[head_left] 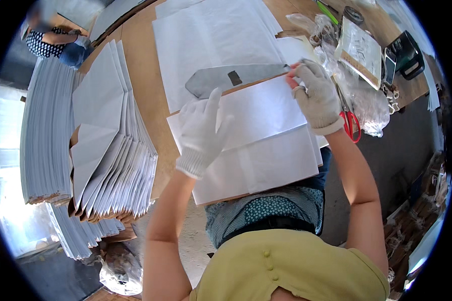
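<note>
A flat grey plate (211, 82) with slanted ends and a dark patch lies across a white paper sheet (266, 108) with a brown edge, on the table in front of me. My left hand (201, 133), in a white knitted glove, rests on the sheet's left part with index finger and thumb apart; it holds nothing. At the plate's right end is my right hand (314, 93), gloved with bare fingertips showing. Its fingers are curled together on the plate's tip; the exact grip is partly hidden. Another white sheet (261, 163) overlaps below, toward my waist.
Folded white paper bags (103, 105) and a tall paper stack (45, 135) stand at the left. More sheets (211, 35) lie farther back. Red-handled scissors (350, 125), clear plastic bags (369, 108) and a black container (407, 55) are at the right. Another person (58, 42) sits far left.
</note>
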### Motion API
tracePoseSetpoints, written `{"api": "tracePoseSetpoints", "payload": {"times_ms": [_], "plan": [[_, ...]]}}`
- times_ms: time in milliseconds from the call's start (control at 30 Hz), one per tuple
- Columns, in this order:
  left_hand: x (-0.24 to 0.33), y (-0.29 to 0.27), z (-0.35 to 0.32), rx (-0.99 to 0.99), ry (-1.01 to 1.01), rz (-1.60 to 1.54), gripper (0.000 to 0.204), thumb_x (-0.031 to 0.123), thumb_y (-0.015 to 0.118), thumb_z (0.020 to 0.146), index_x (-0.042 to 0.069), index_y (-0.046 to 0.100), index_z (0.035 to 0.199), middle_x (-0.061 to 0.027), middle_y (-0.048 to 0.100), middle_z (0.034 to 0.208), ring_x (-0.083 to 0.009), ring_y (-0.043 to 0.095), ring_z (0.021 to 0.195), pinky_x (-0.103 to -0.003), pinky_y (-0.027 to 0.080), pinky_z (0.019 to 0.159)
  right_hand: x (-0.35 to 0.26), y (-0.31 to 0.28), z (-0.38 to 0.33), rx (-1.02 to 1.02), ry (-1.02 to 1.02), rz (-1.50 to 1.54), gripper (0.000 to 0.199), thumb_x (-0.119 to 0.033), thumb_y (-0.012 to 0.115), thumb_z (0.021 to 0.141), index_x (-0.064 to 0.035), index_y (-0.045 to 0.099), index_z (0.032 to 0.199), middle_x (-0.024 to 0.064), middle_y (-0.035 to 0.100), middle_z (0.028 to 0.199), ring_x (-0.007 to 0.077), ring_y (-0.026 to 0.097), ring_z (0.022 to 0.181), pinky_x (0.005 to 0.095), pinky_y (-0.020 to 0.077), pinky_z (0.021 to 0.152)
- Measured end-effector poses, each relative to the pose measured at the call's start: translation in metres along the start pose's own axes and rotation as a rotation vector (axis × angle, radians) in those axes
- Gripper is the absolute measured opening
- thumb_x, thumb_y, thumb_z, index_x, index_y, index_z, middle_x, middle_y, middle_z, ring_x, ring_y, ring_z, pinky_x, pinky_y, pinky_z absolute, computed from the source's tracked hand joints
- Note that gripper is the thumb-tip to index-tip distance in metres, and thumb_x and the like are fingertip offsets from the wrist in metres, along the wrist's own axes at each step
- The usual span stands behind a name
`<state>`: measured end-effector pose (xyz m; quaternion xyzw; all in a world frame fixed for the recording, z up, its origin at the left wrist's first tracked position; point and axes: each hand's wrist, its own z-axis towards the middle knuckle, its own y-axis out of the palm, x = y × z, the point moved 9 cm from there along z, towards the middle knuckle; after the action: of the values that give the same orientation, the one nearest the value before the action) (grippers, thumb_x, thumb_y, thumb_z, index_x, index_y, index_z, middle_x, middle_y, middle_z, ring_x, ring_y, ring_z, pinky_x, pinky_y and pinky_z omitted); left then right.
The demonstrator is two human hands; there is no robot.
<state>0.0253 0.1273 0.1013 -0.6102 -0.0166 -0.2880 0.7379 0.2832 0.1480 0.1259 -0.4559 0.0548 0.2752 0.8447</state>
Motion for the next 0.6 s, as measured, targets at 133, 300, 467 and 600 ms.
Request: {"api": "tracePoseSetpoints", "payload": {"times_ms": [133,300,467,600], "plan": [[0.022,-0.023,-0.015,0.097,0.14,0.032,0.064,0.029,0.072,0.094,0.005,0.052,0.151,-0.0161,0.069,0.126,-0.0353,0.06,0.122,-0.051,0.041,0.111,-0.063,-0.014,0.022,-0.095,-0.232,0.207,0.011,-0.016,0.073,0.086,-0.0105,0.073,0.095,0.008,0.074,0.108,0.0319,0.067,0.109,0.0425,0.0531,0.096],[-0.043,0.025,0.02,0.019,-0.029,-0.032,0.057,0.024,0.067,0.095,0.006,0.054,0.148,-0.0142,0.067,0.126,-0.0353,0.059,0.124,-0.049,0.042,0.107,-0.083,0.002,0.038,-0.183,-0.087,0.343,0.012,-0.012,0.07,0.084,-0.0124,0.074,0.096,0.0045,0.074,0.105,0.0279,0.068,0.105,0.0432,0.0537,0.091],[0.031,-0.026,0.003,0.061,0.173,0.119,0.046,0.015,0.069,0.088,0.009,0.063,0.133,-0.0124,0.066,0.126,-0.0351,0.06,0.121,-0.049,0.044,0.104,-0.059,-0.02,0.025,-0.212,-0.074,0.279,0.007,-0.013,0.07,0.085,-0.0122,0.075,0.091,0.0048,0.074,0.101,0.028,0.069,0.103,0.0424,0.0537,0.092],[0.07,-0.049,-0.032,0.039,0.21,0.144,0.044,0.014,0.074,0.086,0.009,0.067,0.129,-0.0128,0.063,0.133,-0.0375,0.058,0.121,-0.051,0.041,0.106,-0.073,-0.026,0.017,-0.122,-0.339,0.271,0.006,-0.017,0.072,0.084,-0.0125,0.076,0.085,0.0041,0.074,0.098,0.0279,0.069,0.102,0.0408,0.0537,0.094]]}}
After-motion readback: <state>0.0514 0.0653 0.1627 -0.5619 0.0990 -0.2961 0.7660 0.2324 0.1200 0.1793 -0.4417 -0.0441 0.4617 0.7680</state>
